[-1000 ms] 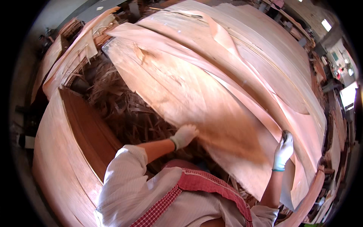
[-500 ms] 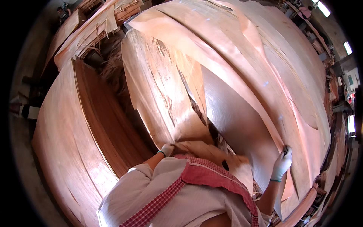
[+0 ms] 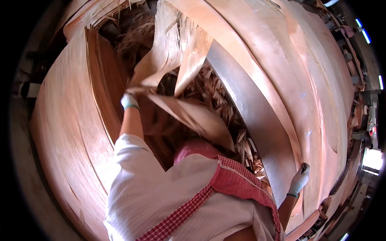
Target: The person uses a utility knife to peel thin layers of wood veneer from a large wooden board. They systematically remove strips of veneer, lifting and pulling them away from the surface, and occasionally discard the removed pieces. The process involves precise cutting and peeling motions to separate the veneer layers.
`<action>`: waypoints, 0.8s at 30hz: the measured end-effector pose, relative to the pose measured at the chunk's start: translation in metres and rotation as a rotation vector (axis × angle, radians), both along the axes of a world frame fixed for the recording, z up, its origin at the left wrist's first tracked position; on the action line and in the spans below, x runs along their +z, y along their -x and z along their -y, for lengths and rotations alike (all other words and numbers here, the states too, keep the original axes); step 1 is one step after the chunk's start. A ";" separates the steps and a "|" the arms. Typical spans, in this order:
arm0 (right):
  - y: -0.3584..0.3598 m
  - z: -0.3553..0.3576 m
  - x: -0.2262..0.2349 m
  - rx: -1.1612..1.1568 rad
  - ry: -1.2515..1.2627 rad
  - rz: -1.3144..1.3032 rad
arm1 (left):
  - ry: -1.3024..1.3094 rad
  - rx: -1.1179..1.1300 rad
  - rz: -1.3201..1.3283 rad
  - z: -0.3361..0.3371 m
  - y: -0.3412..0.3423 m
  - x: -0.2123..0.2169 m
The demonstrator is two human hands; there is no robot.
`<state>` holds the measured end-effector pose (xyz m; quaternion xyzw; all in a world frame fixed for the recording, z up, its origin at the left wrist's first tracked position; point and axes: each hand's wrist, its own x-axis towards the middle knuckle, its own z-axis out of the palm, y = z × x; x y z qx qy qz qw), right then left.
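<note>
My left hand (image 3: pixel 129 101), in a white glove with a green cuff, is closed on the gathered edge of a torn wood veneer sheet (image 3: pixel 197 116). The sheet is bent and ripped; one part hangs toward my body and another rises to the far side. My right hand (image 3: pixel 299 180), gloved too, is closed at the near edge of a broad stack of pale veneer sheets (image 3: pixel 265 76). Something dark shows at its fingertips, too small to make out. Between the hands, a smooth grey metal-like surface (image 3: pixel 249 104) runs along the stack.
On the left stands a tall stack of veneer (image 3: pixel 66 120) with a brown layered side (image 3: pixel 105 76). Veneer scraps (image 3: pixel 209 86) fill the gap between the stacks. More rough-edged sheets (image 3: pixel 94 18) lie at the far left.
My left hand has swung from near my body out to the left, dragging and folding the torn veneer sheet and baring the scraps below. My right hand stays by the stack's edge.
</note>
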<state>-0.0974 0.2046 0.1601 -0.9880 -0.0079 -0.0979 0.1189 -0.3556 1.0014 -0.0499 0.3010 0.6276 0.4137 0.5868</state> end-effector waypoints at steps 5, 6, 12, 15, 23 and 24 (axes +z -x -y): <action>0.010 -0.002 -0.018 -0.026 -0.187 -0.247 | -0.649 -0.139 -0.129 -0.026 -0.078 0.036; 0.013 -0.032 -0.006 -0.155 -0.365 -0.390 | -0.704 -0.225 -0.372 -0.011 -0.083 0.038; -0.019 -0.158 0.003 0.165 -0.558 -0.432 | -0.663 -1.039 -0.869 0.017 0.009 -0.117; -0.044 -0.217 -0.011 0.271 -0.538 -0.429 | -0.278 -1.298 -0.841 0.059 0.011 -0.161; -0.073 -0.350 -0.014 0.574 -0.369 -0.419 | -0.224 -1.165 -0.527 0.053 -0.019 -0.040; -0.078 -0.367 -0.021 0.591 -0.473 -0.438 | -0.229 -1.111 -0.462 0.047 -0.021 -0.042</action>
